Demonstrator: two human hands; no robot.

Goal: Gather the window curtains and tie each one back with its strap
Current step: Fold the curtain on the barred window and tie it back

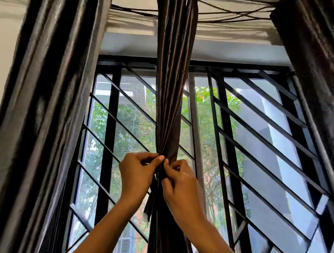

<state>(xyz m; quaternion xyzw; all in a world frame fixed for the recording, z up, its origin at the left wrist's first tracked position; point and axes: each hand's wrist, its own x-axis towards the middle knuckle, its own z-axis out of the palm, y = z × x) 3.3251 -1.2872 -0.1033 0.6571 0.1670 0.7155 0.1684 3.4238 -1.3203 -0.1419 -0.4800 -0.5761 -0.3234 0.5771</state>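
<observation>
A dark brown middle curtain (172, 88) hangs gathered into a narrow bundle in front of the window. My left hand (136, 174) and my right hand (180, 186) meet at its waist, each pinching the fabric or strap there with thumb and fingertips. A loose strap end (149, 206) dangles below my left hand. I cannot tell strap from curtain folds where the fingers meet. Another gathered dark curtain (41, 101) hangs at the left, and a third one (321, 75) at the right.
Behind the curtains is a window with a black metal grille (257, 134) of slanted bars and an insect mesh. Thin cords (224, 12) run along the top near the ceiling. White wall (2, 61) shows at the far left.
</observation>
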